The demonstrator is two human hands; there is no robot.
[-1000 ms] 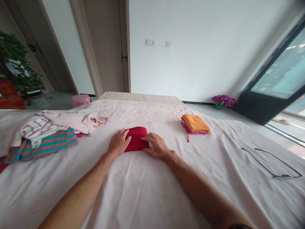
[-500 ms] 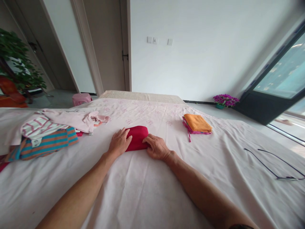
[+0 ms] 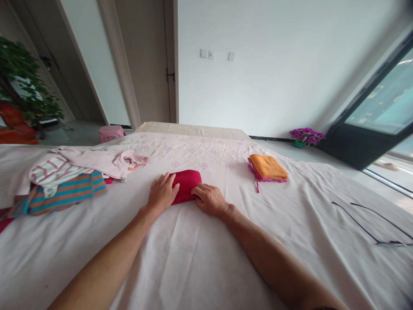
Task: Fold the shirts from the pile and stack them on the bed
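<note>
A small folded red cloth [image 3: 187, 182] lies on the pale pink bedsheet [image 3: 200, 249] in the middle of the bed. My left hand [image 3: 162, 193] rests flat on its left edge, fingers stretched out over the fabric. My right hand [image 3: 209, 199] presses at its right near edge with the fingers curled in against the fold. Both forearms reach in from the bottom of the view.
A heap of unfolded clothes [image 3: 64, 181], striped and pink, lies at the left. A folded orange cloth on a pink one [image 3: 267, 168] sits to the right. A thin black cable [image 3: 371, 224] lies at far right. Beyond the bed are a pink stool [image 3: 111, 132], a potted flower [image 3: 305, 137] and a plant [image 3: 22, 86].
My right hand's fingers have curled in and slid slightly left against the red cloth, which looks a little narrower. The left hand has hardly moved.
</note>
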